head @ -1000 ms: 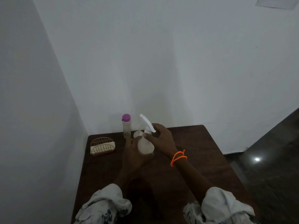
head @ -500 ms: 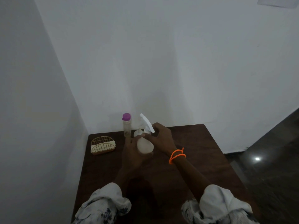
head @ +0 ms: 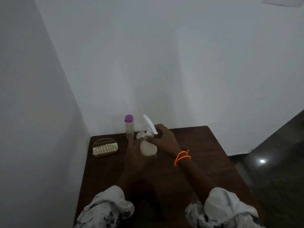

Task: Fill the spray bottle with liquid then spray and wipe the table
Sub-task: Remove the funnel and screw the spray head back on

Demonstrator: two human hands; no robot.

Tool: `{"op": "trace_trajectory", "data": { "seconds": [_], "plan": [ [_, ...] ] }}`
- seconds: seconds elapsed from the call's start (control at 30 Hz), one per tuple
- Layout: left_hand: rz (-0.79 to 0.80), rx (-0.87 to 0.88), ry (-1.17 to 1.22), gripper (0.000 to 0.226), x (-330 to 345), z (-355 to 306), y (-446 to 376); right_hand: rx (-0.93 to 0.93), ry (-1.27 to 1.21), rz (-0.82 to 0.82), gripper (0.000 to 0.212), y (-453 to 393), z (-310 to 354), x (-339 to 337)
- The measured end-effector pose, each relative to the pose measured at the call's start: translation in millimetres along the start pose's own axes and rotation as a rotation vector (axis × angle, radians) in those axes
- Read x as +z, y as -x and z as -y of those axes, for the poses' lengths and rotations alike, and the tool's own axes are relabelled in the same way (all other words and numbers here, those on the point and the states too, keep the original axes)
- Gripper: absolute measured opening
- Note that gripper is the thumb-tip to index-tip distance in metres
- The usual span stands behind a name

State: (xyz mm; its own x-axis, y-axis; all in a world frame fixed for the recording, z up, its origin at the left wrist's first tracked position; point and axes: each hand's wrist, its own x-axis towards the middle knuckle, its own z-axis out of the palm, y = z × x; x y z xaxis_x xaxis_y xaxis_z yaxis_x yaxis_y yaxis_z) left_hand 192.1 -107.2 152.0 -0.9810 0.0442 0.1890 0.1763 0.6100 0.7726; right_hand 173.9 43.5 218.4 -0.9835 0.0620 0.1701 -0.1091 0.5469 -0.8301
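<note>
The white spray bottle [head: 148,148] stands upright toward the back of the dark wooden counter [head: 205,155], held between both hands. The left hand [head: 135,156] wraps its fingers round the rounded body from the left and below, so that grip is closed on the bottle. The right hand [head: 164,139] comes in from the right and closes its grip on the neck just under the white trigger head [head: 150,124], thumb and fingers curled round it; the head's nozzle slants up and to the left. An orange bead bracelet [head: 182,157] circles the right wrist, and both forearms come out of rolled-up white patterned sleeves [head: 107,209] at the bottom of the view.

Just behind the spray bottle, partly hidden by it, sits a small pale rounded thing I cannot identify. Left of that, near the wall, a clear bottle with a purple cap [head: 129,126] stands upright. Farther left, close to the corner, a gold wire holder [head: 105,147] carries a pale folded cloth [head: 105,149]. White walls meet behind the counter, and a dark glossy floor [head: 271,170] lies to the right
</note>
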Motion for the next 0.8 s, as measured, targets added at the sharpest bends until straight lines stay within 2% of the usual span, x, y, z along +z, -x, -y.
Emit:
{"op": "trace_trajectory", "data": {
  "seconds": [0.13,0.27,0.37,0.47,0.6,0.7,0.8],
  "plan": [
    [0.015,-0.007,0.009,0.098,1.6,3.8,0.2,-0.06,0.043,-0.012,0.029,2.8,-1.8,2.8],
    [0.019,-0.001,0.007,0.098,3.1,7.7,1.6,0.018,0.071,0.009,0.045,1.5,-3.6,2.5],
    [0.027,-0.017,-0.001,0.098,3.9,9.0,1.1,-0.024,0.008,0.071,0.038,3.0,-5.2,0.3],
    [0.032,-0.017,-0.011,0.1,4.4,10.9,1.2,-0.05,0.053,0.025,0.03,3.9,-6.1,1.7],
    [0.03,0.002,-0.008,0.097,5.2,10.9,3.3,-0.001,0.083,-0.004,0.046,1.9,-7.1,1.3],
    [0.036,-0.005,-0.003,0.099,4.8,9.7,2.3,-0.052,0.007,0.06,0.036,2.6,-7.6,-2.8],
    [0.037,-0.012,-0.007,0.101,5.3,10.9,1.9,-0.056,0.078,0.009,0.03,2.9,-7.1,-2.3]
  ]
}}
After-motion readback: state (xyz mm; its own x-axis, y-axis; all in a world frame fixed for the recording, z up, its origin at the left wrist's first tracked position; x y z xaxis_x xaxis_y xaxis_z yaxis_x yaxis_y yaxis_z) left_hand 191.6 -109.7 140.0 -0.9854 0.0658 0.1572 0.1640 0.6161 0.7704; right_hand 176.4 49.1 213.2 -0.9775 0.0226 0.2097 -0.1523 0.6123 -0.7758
